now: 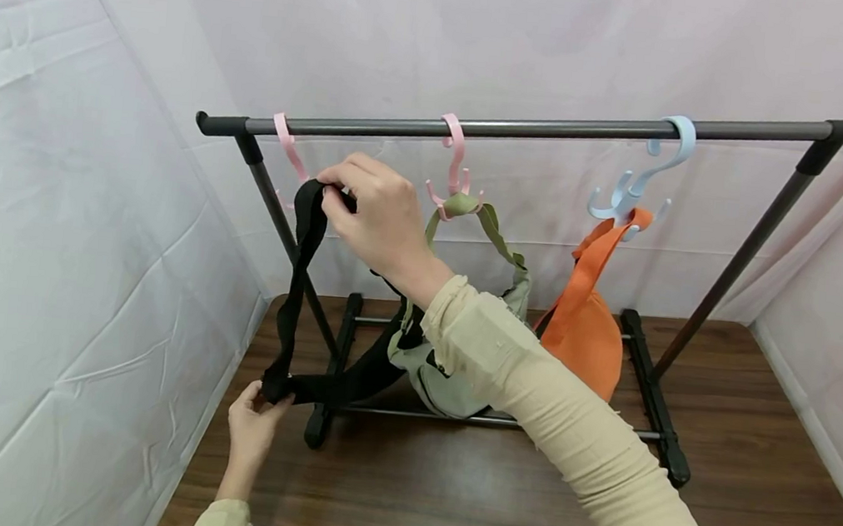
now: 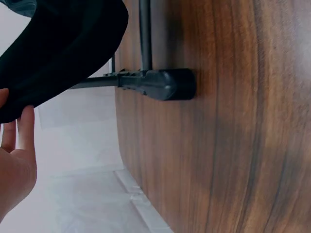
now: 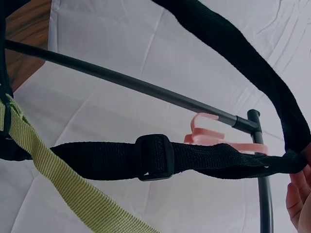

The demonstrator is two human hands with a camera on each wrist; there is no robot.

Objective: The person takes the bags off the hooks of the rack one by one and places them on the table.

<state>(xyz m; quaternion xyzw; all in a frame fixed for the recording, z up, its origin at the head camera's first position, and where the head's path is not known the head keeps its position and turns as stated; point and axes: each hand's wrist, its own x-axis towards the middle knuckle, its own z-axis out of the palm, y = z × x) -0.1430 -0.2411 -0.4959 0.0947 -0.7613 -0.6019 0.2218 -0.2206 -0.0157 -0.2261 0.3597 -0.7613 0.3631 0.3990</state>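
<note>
Right hand [image 1: 376,217] pinching black strap [image 1: 297,286] at pink hook [image 1: 288,151]; left hand [image 1: 253,424] grasping strap bottom

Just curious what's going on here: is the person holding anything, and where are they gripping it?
Right hand pinches the black bag's strap at its top; left hand grips its lower end.

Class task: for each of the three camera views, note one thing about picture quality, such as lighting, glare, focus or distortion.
Head view: soft, even light, a pale sheen on the table, and the rail bows from lens distortion. Left wrist view: tilted sideways, the left hand cut off at the edge, the wood grain slightly soft. Right wrist view: the black strap and its buckle are sharp against a bright white backdrop.
</note>
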